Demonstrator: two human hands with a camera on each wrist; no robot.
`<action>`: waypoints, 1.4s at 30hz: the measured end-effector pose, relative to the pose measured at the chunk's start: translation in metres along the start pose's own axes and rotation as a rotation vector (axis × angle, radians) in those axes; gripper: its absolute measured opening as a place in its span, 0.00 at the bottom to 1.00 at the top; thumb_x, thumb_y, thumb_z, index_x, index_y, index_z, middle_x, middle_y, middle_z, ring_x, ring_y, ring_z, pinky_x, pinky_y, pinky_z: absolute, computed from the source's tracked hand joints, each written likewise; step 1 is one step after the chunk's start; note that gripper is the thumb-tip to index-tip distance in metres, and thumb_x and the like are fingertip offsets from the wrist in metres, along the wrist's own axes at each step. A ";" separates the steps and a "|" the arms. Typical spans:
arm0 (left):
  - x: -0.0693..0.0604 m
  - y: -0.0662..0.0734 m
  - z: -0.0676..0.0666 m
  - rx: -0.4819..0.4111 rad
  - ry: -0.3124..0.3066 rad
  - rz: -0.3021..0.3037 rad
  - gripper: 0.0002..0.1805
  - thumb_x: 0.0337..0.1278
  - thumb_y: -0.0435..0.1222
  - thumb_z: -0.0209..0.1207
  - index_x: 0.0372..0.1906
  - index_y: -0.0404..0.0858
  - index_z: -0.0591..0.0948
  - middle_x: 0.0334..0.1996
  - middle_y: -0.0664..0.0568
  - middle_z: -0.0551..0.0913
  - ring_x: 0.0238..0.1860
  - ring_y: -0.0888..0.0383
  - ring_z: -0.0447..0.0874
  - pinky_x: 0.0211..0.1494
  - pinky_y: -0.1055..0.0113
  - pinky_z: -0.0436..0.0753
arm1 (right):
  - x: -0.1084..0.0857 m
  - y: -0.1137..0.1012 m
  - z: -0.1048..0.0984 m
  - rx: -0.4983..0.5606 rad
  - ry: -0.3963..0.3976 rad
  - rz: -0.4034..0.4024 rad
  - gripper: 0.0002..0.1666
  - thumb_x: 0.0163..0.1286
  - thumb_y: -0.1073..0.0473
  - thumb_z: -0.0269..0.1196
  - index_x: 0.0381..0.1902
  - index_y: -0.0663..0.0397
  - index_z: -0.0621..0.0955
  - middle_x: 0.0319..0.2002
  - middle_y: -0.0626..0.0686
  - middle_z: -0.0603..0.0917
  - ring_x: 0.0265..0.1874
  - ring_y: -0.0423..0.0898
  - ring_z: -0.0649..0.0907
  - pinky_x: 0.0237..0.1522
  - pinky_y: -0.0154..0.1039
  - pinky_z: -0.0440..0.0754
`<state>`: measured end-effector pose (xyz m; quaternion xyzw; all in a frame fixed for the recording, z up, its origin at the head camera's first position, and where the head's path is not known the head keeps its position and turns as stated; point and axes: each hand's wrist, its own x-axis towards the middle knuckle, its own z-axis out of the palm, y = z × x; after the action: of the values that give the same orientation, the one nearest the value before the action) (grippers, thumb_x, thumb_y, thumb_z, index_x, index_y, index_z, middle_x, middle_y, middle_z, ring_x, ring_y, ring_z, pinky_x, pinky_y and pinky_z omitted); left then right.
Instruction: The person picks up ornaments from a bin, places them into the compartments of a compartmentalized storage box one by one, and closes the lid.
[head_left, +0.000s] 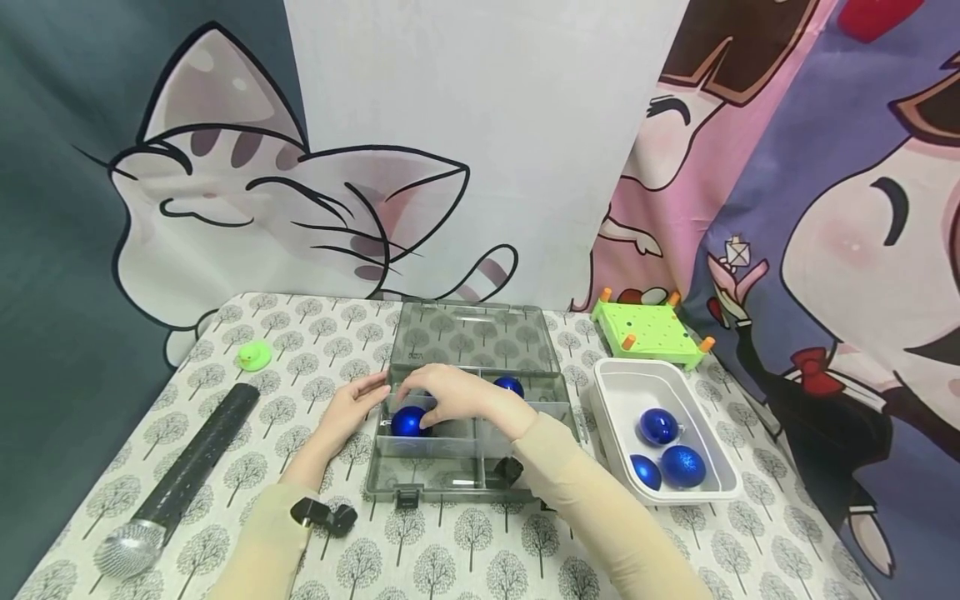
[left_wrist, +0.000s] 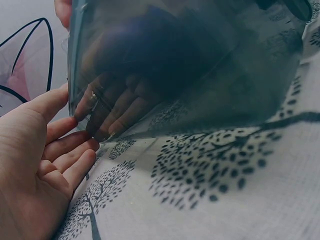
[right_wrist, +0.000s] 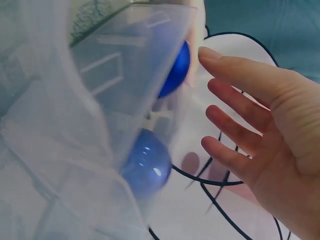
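Tree-printed cloth (head_left: 435, 575) is overlain by a grey box (head_left: 442, 497), partly hidden by a sleeve (head_left: 577, 492) and touched at left by the left hand (head_left: 347, 415), fingers loose. One blue ball (head_left: 407, 422) is contained in a left compartment beside the right hand (head_left: 457, 393), fingers parted; contact cannot be confirmed.

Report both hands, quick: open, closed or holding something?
Left hand: open, fingers at the side of the grey box, gripping nothing.
Right hand: open, holding nothing, close to a blue ball in the box.
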<state>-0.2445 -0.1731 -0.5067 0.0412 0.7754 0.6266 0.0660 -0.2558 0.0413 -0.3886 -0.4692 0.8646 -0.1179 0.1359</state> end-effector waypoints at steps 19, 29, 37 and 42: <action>0.002 -0.001 0.000 -0.022 0.027 0.019 0.30 0.69 0.41 0.57 0.69 0.29 0.67 0.68 0.35 0.69 0.68 0.41 0.70 0.73 0.54 0.68 | -0.089 0.024 -0.065 -0.053 0.296 -0.052 0.22 0.59 0.63 0.70 0.52 0.57 0.81 0.51 0.53 0.85 0.55 0.51 0.82 0.64 0.47 0.78; 0.001 -0.001 0.001 -0.011 0.012 0.011 0.32 0.70 0.42 0.55 0.71 0.29 0.64 0.69 0.34 0.67 0.69 0.40 0.68 0.73 0.52 0.67 | -0.157 0.064 -0.074 -0.056 0.410 0.067 0.21 0.57 0.67 0.71 0.50 0.58 0.82 0.49 0.55 0.86 0.52 0.54 0.83 0.58 0.53 0.81; -0.001 0.002 0.001 -0.020 0.011 -0.005 0.32 0.70 0.42 0.55 0.71 0.29 0.64 0.70 0.33 0.66 0.70 0.39 0.67 0.74 0.52 0.66 | -0.203 0.096 -0.074 0.035 0.427 0.205 0.21 0.57 0.69 0.70 0.50 0.62 0.81 0.49 0.60 0.85 0.51 0.59 0.82 0.56 0.58 0.81; 0.000 -0.001 0.001 -0.019 0.009 -0.004 0.32 0.70 0.43 0.55 0.71 0.30 0.63 0.70 0.34 0.65 0.70 0.40 0.67 0.74 0.52 0.66 | -0.228 0.113 -0.068 0.041 0.463 0.273 0.19 0.58 0.70 0.70 0.49 0.65 0.81 0.47 0.62 0.85 0.48 0.61 0.83 0.52 0.58 0.83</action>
<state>-0.2446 -0.1725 -0.5077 0.0361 0.7698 0.6340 0.0643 -0.2480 0.2992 -0.3335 -0.3061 0.9252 -0.2204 -0.0414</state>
